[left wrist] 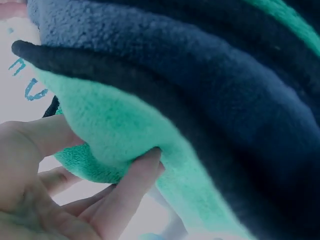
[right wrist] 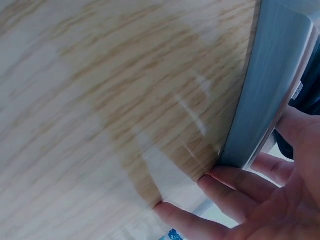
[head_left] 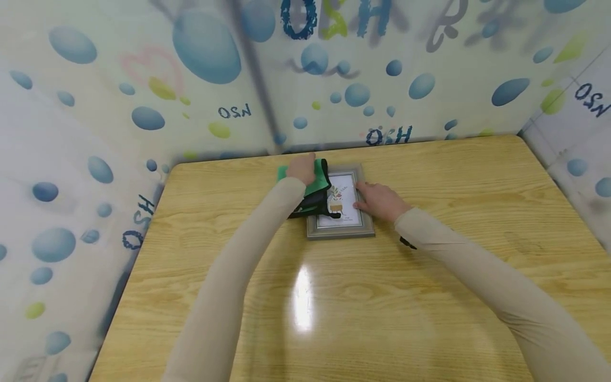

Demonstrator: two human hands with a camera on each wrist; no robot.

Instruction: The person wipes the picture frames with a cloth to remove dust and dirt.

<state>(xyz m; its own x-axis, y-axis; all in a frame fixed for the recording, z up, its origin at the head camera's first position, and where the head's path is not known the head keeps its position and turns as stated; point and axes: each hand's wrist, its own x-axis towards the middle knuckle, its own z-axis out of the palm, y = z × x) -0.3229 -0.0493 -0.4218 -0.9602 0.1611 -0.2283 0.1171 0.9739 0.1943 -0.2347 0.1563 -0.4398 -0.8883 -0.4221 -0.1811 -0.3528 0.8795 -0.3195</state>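
A grey picture frame [head_left: 341,233] lies face up on the wooden table, with a flower-pot print [head_left: 350,212] showing behind its pane. My left hand [head_left: 302,168] pinches a green and black cloth [head_left: 317,200], folded over the frame's left side. In the left wrist view, thumb and fingers nip the cloth's green face [left wrist: 120,120]; its dark side and black edging bulge above. My right hand [head_left: 382,201] holds the frame's right edge, thumb over the front. In the right wrist view, fingertips [right wrist: 212,182] touch the tabletop beside the frame's side [right wrist: 265,85].
The wooden table [head_left: 429,297] stretches to both sides and towards me. Close behind its far edge hangs a white wall covering [head_left: 286,95] with blue and green dots, which also runs down the left side. A bright reflection shines on the tabletop.
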